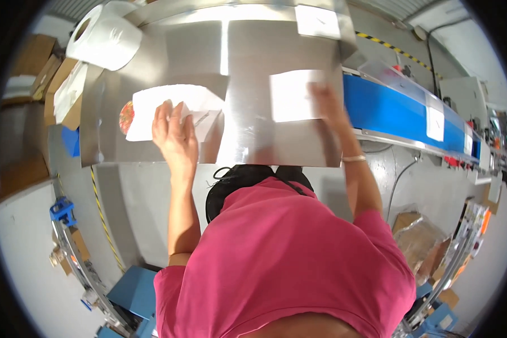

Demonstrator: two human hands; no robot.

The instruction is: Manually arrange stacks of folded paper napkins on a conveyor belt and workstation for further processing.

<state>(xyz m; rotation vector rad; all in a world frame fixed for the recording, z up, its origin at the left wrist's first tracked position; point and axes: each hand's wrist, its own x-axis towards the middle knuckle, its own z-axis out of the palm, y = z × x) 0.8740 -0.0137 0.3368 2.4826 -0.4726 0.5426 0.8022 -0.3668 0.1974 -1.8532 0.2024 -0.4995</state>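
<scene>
My left hand (175, 132) lies on a pile of white flat sheets or pouches (155, 101) on the left of the steel table. Its fingers are spread over them, with the palm toward the near edge. From under the pile's left side shows a round, red patterned piece (127, 118), mostly covered. My right hand (328, 104) is smeared by motion at the right edge of a white square sheet or packet (293, 96). Whether it grips that sheet cannot be seen.
The shiny steel table (248, 50) carries a big white roll (110, 42) at far left and another white sheet (318, 21) at far right. A blue conveyor belt (388, 104) runs off rightward, with white packets (435, 123) on it. Cardboard boxes (67, 110) stand left.
</scene>
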